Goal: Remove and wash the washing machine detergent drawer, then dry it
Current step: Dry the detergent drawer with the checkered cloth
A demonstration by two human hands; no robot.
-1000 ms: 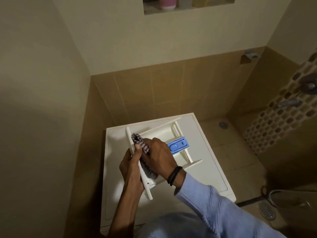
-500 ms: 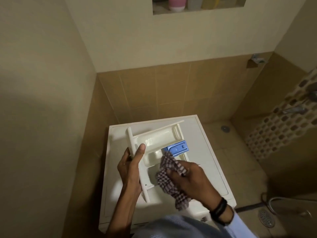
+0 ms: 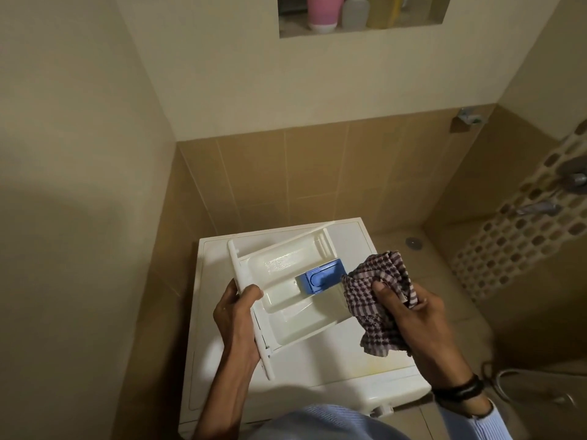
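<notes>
The white detergent drawer (image 3: pixel 286 300) lies flat on top of the white washing machine (image 3: pixel 349 360), its compartments facing up and a blue insert (image 3: pixel 320 277) near its right end. My left hand (image 3: pixel 236 315) grips the drawer's front panel at the left, thumb over the rim. My right hand (image 3: pixel 413 315) holds a bunched checked cloth (image 3: pixel 381 300) at the drawer's right end, just right of the blue insert.
Tiled walls close in on the left and behind the machine. A wall niche (image 3: pixel 365 14) above holds a pink bottle and other bottles. To the right lie the shower floor with a drain (image 3: pixel 413 242), taps (image 3: pixel 571 179) and a hose (image 3: pixel 508 376).
My right hand has carried the cloth from the drawer's front-left corner, across the compartments, out to its right end. My left hand keeps its grip on the front panel.
</notes>
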